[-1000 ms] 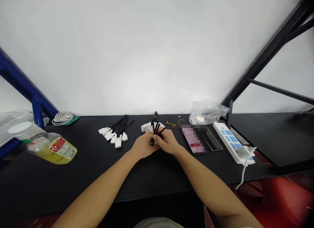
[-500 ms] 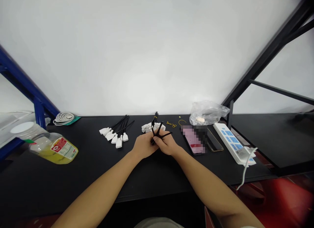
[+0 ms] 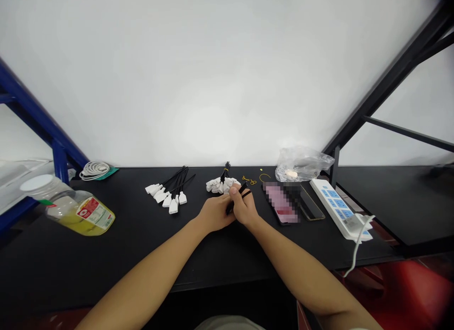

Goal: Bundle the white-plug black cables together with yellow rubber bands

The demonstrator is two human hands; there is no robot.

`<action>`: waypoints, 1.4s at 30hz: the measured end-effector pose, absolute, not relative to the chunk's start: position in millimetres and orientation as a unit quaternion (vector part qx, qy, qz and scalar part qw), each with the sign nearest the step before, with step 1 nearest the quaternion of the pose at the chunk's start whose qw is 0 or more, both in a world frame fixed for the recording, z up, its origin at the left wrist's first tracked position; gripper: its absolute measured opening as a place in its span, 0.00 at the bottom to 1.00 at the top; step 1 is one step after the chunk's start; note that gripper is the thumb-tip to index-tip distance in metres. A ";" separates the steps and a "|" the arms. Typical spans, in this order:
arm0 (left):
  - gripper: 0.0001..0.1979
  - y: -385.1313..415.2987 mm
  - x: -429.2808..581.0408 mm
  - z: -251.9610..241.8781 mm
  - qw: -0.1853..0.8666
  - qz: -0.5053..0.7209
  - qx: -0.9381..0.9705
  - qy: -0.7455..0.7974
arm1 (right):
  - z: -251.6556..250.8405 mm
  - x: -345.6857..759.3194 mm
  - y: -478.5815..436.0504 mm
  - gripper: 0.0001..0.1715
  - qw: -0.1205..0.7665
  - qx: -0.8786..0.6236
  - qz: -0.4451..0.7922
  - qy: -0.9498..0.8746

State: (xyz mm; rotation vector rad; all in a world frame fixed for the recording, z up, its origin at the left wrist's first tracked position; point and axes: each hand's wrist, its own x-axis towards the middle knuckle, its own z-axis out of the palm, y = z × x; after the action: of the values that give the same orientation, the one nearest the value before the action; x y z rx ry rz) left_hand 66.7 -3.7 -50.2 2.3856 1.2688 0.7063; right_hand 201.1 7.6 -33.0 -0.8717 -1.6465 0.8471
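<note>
Close together above the table's middle, my left hand and my right hand are both closed around a small bunch of black cables. The cable ends stick out between the fingers; the rest of the bunch is hidden in my hands. Just behind them lies a bundle of white connectors on black leads, bound with a yellow tie. To the left are several loose black cables with white connectors, spread in a fan. Short yellow ties lie to the right of the bundle.
On the right are a phone with a pink screen, a second dark phone, a white power strip and a clear plastic bag. A jar of yellow liquid and a coiled white cable lie left.
My right hand has turned and its thumb has moved up. The cable ends, spread apart before, now lie closer together and point up to the right.
</note>
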 end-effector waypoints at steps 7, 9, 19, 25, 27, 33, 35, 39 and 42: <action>0.15 3.1 63.6 -54.6 0.157 0.237 0.844 0.455 | -23.1 210.3 12.6 0.23 0.476 -0.361 0.406 -0.691; 0.16 3.1 60.1 -53.9 0.166 0.242 0.831 0.473 | -17.8 216.6 13.3 0.18 0.411 -0.340 0.432 -0.727; 0.35 -0.3 40.1 -33.3 0.222 0.245 0.838 0.433 | -12.7 231.6 20.4 0.12 0.268 -0.319 0.406 -0.813; 0.21 17.3 -16.5 -10.0 0.080 0.324 0.760 0.558 | -10.1 233.3 21.3 0.10 0.286 -0.344 0.336 -0.828; 0.20 26.2 -37.1 -11.6 0.033 0.275 0.684 0.675 | -10.3 233.8 21.4 0.09 0.283 -0.354 0.323 -0.831; 0.14 38.9 -67.2 -27.3 0.111 0.058 0.615 0.778 | -11.7 232.9 19.9 0.08 0.274 -0.367 0.312 -0.833; 0.12 37.9 -67.1 -26.0 0.109 0.078 0.614 0.778 | -11.8 232.3 19.7 0.08 0.270 -0.370 0.309 -0.834; 0.11 31.9 -55.4 -14.6 0.102 0.242 0.642 0.721 | -12.3 231.1 20.5 0.08 0.271 -0.378 0.300 -0.833; 0.12 22.5 -33.4 -8.2 0.216 0.371 0.661 0.616 | -13.4 229.9 20.6 0.08 0.273 -0.375 0.296 -0.835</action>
State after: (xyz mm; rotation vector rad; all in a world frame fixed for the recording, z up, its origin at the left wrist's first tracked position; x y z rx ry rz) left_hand -33.4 22.5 -8.2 1.8312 1.7060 1.0271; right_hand 229.9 20.6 -13.4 -1.0096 -2.2459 0.7963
